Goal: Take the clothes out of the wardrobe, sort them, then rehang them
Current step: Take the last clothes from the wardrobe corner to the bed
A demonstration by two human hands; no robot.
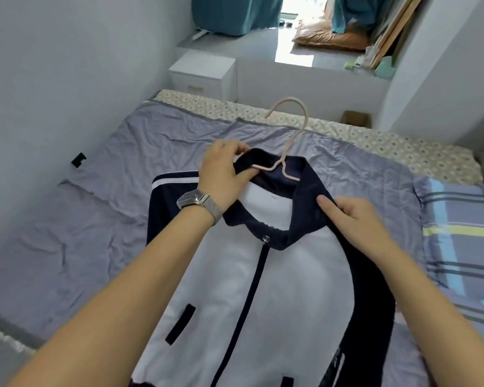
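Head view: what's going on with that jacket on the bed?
A person has a white and navy jacket laid flat on the bed, with a pale hanger in its collar. The left hand grips the collar by the hanger; the right hand pinches the collar's other side.

A home bedroom, low bed with a wrinkled lavender-grey sheet [101, 219] over a flower-patterned mattress [389, 146], blue plaid pillow [464, 233], small white bedside cabinet [201, 74], plain pale walls [67, 65], teal curtains [235, 12] at a bright doorway beyond.
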